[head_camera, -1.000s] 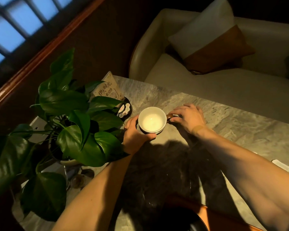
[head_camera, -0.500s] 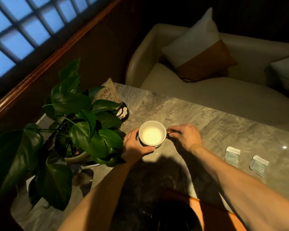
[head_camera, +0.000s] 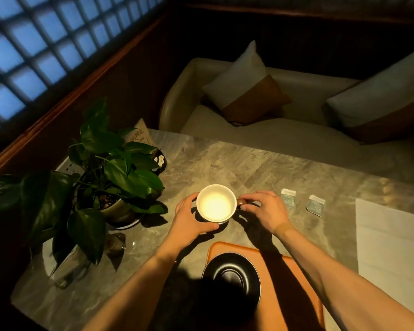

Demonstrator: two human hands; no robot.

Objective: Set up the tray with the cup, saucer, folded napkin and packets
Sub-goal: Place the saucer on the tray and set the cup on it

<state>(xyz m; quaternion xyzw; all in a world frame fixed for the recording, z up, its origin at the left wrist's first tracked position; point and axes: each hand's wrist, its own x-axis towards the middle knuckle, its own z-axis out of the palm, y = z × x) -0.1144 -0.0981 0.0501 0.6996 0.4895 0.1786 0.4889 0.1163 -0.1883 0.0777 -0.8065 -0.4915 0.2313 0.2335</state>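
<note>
A cup [head_camera: 216, 203], white inside with a dark outside and handle, is at the middle of the marble table [head_camera: 225, 163]; whether it rests on the surface I cannot tell. My left hand [head_camera: 191, 219] wraps its left side and base. My right hand [head_camera: 264, 210] pinches its handle on the right. Nearer to me an orange tray [head_camera: 294, 295] carries a black saucer [head_camera: 232, 275]. Two pale packets [head_camera: 288, 198] [head_camera: 316, 204] lie flat to the right of my right hand. A white napkin [head_camera: 392, 244] lies at the table's right edge.
A potted plant [head_camera: 110, 173] with broad leaves stands just left of the cup, with a glass [head_camera: 115, 243] below it and a small card and dark dish behind it. A sofa [head_camera: 285, 130] with cushions lies beyond the table's far edge.
The view has tilted down and back, so the tray, saucer, packets and napkin now show. Both hands keep their hold on the cup, which sits closer to the tray.
</note>
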